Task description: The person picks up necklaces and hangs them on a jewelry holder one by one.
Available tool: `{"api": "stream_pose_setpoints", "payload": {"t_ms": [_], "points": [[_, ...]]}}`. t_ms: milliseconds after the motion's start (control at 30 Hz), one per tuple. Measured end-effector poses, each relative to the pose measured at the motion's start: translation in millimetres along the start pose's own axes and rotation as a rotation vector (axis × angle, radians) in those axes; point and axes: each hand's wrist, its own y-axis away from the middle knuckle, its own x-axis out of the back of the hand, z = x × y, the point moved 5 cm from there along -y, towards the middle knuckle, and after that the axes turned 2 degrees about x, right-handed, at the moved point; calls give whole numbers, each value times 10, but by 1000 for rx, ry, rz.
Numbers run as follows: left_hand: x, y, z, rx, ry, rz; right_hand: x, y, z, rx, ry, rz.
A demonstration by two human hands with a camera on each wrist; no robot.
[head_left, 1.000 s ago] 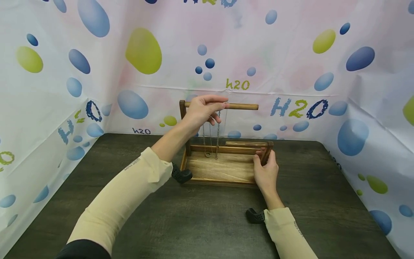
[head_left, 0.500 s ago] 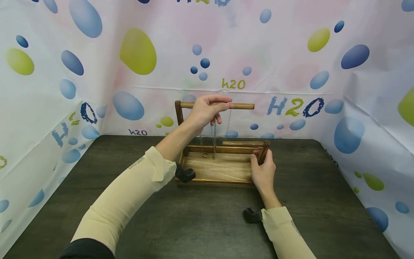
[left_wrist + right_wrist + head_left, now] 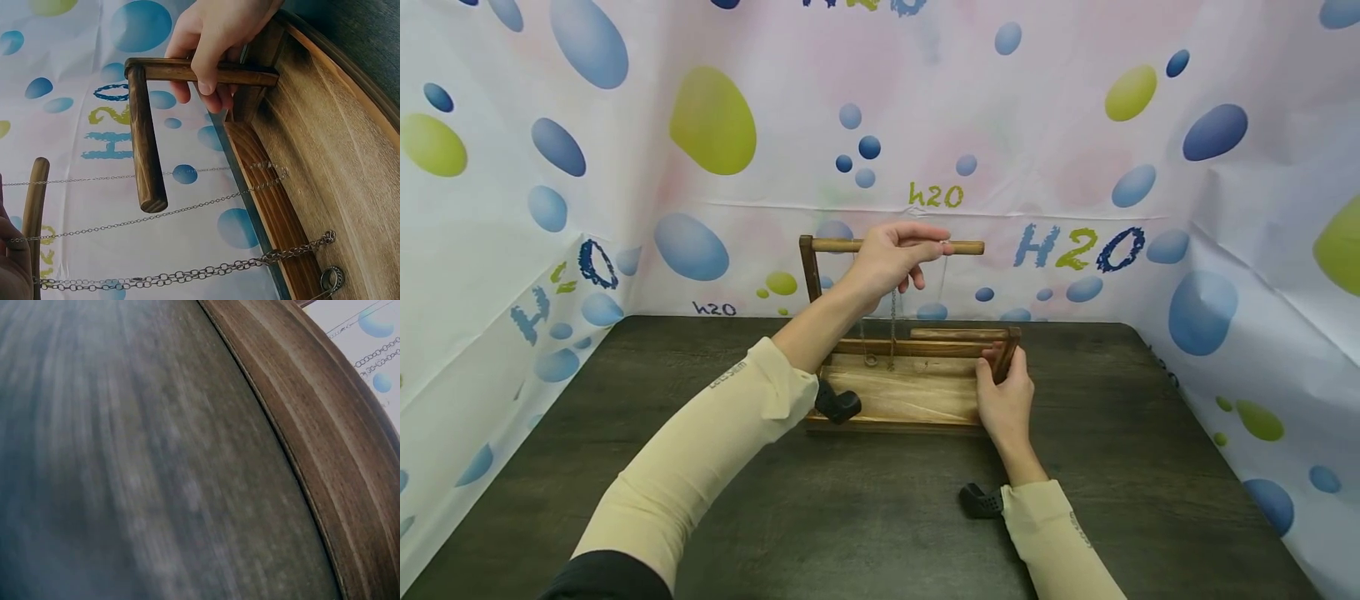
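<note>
A wooden jewellery stand has a shallow tray base and two rods at different heights. At its upper rod, my left hand pinches a thin chain necklace near the free end. My right hand grips the stand's shorter right post, which carries the lower rod. Other necklaces hang from the upper rod: a thicker chain and one with a ring-shaped pendant. In the right wrist view only the stand's wooden side and a few chains show.
The stand rests on a dark wood-grain table. Behind and at both sides rises a white sheet printed with coloured drops and lettering. Black wrist cameras sit on both wrists, the left one close before the tray.
My left hand has moved right along the upper rod, bringing the thin chain nearer its free end. The right hand keeps its grip on the post. The head view has shifted slightly.
</note>
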Motion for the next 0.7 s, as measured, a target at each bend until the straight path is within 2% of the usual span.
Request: {"api": "stream_pose_setpoints", "payload": {"t_ms": [433,700], "points": [[-151,-91,-39,11,-39,-44,-8,13,4,-11,-18,-3],[-258,-159,-23,-17,-71,-72,2,-6,-1,-9,-12,7]]}}
